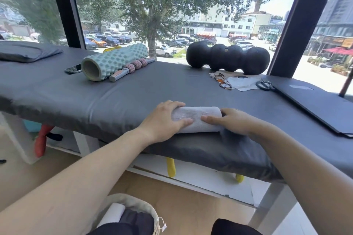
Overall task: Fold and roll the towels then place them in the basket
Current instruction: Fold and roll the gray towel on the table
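Both hands are laid on a rolled towel (196,119): the left hand (164,120) is curled over its left end, thumb on the near side and fingers over the top, and the right hand (229,121) is wrapped round its right end, with the thumb on the near face and the fingers hidden behind the roll. The pale grey roll is lying near the front edge of a padded massage table (95,97) covered in dark grey.

On the floor below, a beige fabric basket (137,205) is seen, cut off by the lower edge and partly hidden by the left forearm; a white rolled towel (113,213) and something dark are held in it, and a small tag hangs from its rim, its writing too small to be read.

Farther back on the table, a mint ridged foam roller (114,59), a massage stick (131,67) with pink wheels just beside it and a phone (73,68) are set at the left. A black peanut-shaped roller (227,57), glasses (222,80) on white paper, black scissors (264,85) and a closed laptop (315,105) are at the right. No brand or label can be made out. A car park and buildings are seen through the window; their shop signs are blurred.
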The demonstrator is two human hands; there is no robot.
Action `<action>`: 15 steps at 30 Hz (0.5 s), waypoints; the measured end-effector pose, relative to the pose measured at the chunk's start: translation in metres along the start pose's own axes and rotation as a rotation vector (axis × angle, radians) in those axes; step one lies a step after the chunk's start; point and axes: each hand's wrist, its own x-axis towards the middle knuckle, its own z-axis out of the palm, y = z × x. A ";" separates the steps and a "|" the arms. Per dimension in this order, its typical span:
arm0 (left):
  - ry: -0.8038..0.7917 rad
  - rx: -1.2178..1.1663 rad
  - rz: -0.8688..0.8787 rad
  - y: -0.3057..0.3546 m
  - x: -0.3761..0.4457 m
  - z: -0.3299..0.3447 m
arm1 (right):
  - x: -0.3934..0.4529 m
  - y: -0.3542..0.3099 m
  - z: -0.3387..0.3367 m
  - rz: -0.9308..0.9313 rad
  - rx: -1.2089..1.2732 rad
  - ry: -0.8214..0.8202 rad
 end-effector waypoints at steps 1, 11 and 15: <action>-0.011 -0.027 -0.020 0.000 0.001 -0.005 | -0.001 0.001 0.000 -0.012 0.024 -0.002; -0.193 -0.408 -0.083 -0.006 -0.035 -0.040 | -0.017 -0.054 0.011 -0.319 0.535 0.012; -0.149 -0.718 -0.139 -0.016 -0.068 -0.053 | -0.019 -0.092 0.033 -0.421 0.621 -0.068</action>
